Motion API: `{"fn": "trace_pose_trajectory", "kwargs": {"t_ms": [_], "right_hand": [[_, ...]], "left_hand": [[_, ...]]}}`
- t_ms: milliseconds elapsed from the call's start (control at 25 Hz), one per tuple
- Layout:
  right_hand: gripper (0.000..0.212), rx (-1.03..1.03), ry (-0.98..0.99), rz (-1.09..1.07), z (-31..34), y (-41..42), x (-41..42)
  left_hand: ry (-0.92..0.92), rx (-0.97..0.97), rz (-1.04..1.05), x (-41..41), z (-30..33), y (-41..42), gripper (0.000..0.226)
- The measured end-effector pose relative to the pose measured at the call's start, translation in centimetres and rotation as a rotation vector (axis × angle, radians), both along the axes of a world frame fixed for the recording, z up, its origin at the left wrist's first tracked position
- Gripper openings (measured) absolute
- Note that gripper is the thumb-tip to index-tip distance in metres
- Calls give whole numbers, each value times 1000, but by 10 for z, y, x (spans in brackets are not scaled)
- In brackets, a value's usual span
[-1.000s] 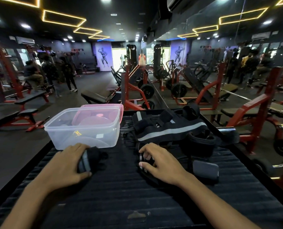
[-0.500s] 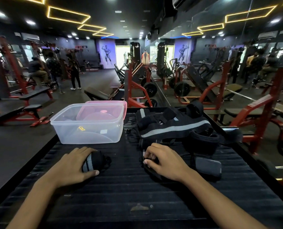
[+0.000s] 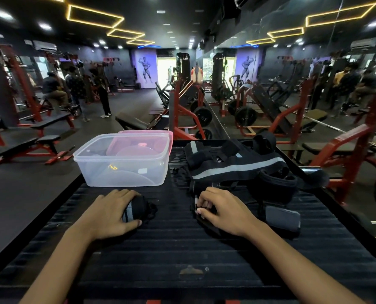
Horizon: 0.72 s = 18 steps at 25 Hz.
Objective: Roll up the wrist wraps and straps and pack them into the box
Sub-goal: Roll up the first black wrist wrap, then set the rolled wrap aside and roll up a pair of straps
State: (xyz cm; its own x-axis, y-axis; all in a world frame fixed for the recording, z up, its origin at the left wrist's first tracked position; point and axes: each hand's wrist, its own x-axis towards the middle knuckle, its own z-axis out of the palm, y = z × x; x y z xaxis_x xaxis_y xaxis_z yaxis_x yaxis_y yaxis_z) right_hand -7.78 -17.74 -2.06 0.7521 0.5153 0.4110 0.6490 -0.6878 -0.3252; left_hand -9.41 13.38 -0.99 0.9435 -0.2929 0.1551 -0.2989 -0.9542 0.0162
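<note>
Two hands work on the ribbed black bench (image 3: 182, 249). The left hand (image 3: 112, 212) curls round a rolled black wrist wrap (image 3: 136, 208) with a grey stripe. The right hand (image 3: 223, 208) pinches a flat black strap (image 3: 204, 220). A clear plastic box (image 3: 123, 160) stands behind, beside a pile of black grey-striped wraps (image 3: 237, 167).
</note>
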Motion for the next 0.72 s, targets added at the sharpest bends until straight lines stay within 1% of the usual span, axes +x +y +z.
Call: {"fn": "trace_pose_trajectory", "kwargs": {"t_ms": [120,200,280,440,520,640,720], "right_hand": [[9,-3,7,5,-1,0,1],[8,-3,14,7,-1,-1,3],[7,-5,17,5,-1,-1,3],[7,15,2,-16,1,-4,4],[6,34,8,-38,3,-8,5],[4,154,22,-109,13,-17,13],[4,224,-27,-201,26,-27,30]], "left_hand": [[-38,35,-8,-1,3,-11,77],[-58,22,-38,1,8,-21,76],[-60,-33,-97,8,13,-34,70],[-68,-207,-236,25,21,-78,52],[-82,-227,-285,37,22,-101,47],[-87,-181,-313,54,17,-128,44],[-99,-177,-328,62,11,-138,43]]}}
